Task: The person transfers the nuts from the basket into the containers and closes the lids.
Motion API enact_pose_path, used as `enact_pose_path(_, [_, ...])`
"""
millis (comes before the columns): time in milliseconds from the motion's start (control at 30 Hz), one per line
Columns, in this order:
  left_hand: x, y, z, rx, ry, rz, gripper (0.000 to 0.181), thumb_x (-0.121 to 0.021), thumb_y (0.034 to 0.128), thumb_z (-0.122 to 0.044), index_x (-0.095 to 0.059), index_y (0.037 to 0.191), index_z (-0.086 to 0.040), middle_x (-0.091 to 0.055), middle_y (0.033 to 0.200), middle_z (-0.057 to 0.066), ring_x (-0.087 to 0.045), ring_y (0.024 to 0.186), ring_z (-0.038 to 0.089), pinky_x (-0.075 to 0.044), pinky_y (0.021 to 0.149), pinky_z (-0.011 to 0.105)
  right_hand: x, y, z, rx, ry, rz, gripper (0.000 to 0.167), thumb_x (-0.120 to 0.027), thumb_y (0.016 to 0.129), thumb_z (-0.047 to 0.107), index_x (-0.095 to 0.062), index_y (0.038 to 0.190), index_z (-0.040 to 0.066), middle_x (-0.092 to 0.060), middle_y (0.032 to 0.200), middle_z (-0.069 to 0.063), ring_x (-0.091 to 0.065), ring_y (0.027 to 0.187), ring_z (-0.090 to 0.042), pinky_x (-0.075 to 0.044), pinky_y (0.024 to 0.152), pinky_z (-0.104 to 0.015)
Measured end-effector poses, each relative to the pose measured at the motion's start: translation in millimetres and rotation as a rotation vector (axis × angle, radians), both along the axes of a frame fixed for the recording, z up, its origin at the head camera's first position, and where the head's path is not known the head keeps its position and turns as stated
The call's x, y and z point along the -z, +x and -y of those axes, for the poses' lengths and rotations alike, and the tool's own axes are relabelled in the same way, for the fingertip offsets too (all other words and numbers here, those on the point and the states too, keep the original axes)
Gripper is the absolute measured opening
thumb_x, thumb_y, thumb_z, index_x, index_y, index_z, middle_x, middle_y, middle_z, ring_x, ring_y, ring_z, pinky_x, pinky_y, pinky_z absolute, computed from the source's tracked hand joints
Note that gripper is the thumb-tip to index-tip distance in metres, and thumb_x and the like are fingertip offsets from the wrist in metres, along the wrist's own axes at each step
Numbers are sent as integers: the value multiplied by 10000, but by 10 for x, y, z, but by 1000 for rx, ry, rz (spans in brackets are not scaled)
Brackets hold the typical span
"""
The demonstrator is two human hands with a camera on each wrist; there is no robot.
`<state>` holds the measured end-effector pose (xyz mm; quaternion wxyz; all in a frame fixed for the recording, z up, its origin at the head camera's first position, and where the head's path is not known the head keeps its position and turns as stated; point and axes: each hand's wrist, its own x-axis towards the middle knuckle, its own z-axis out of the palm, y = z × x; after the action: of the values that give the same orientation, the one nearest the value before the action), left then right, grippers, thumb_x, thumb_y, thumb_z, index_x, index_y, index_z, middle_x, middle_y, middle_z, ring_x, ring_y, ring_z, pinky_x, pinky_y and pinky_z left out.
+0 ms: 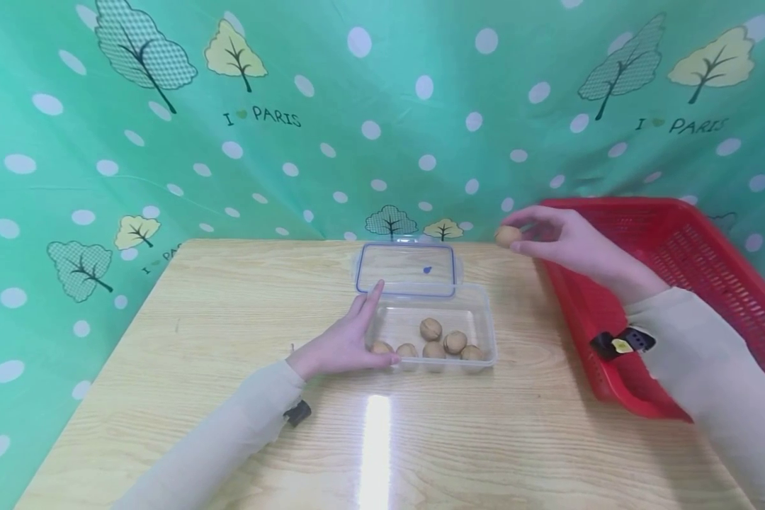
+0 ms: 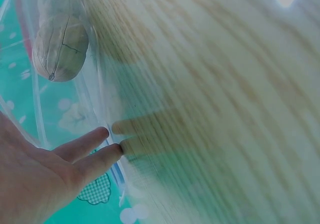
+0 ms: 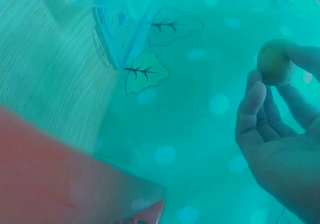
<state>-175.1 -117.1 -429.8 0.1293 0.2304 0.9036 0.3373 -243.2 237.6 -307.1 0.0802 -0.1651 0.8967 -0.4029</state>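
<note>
A walnut is pinched between the fingertips and thumb of my right hand, held up by the basket's far left corner; the right wrist view shows the same walnut at the fingertips. My left hand lies along the left side of a clear plastic container, fingers spread and fairly straight, thumb by its near left corner. Several walnuts sit inside the container, mostly along its near wall. One walnut is partly covered by the left hand.
Behind the container lies its clear lid with a blue seal. A red plastic basket stands at the right, beneath my right forearm. The wooden table meets a green patterned curtain at the back.
</note>
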Motion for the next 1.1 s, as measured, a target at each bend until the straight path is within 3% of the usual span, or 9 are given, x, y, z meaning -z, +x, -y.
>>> enact_pose_path(300, [-7, 2, 6, 1, -2, -10, 1243, -765, 741, -549, 124, 1546, -224, -194, 1516, 202, -524, 1157, 353, -467, 961, 458, 35, 55, 183, -100, -29, -3, 381, -688, 905, 185, -602, 1266, 102, -612, 1172, -65, -599, 1017, -239, -512, 815, -324])
enact_pose_path(600, [-8, -8, -7, 0, 14, 25, 1262, -777, 733, -545, 156, 1533, -258, -120, 1555, 206, -453, 1246, 401, -418, 1000, 494, 194, 68, 384, -247, -78, 20, 389, -689, 896, 124, -598, 1268, 53, -611, 1160, -78, -597, 1002, -236, -539, 810, -285])
enact_pose_path(900, [-14, -8, -5, -4, 10, 36, 1267, -779, 732, -544, 163, 1530, -261, -128, 1551, 210, -445, 1253, 407, -411, 1006, 497, 350, 83, 600, -377, -122, -12, 350, -701, 863, 51, -633, 1204, 21, -643, 1132, -70, -616, 962, -216, -548, 828, -371])
enact_pose_path(1100, [-5, -15, -1, -4, 5, 37, 1266, -776, 729, -555, 169, 1527, -282, -130, 1552, 198, -439, 1260, 392, -414, 1007, 486, 423, 89, 737, -427, -121, 23, 330, -699, 855, 34, -646, 1181, 20, -639, 1175, -67, -612, 964, -223, -541, 823, -416])
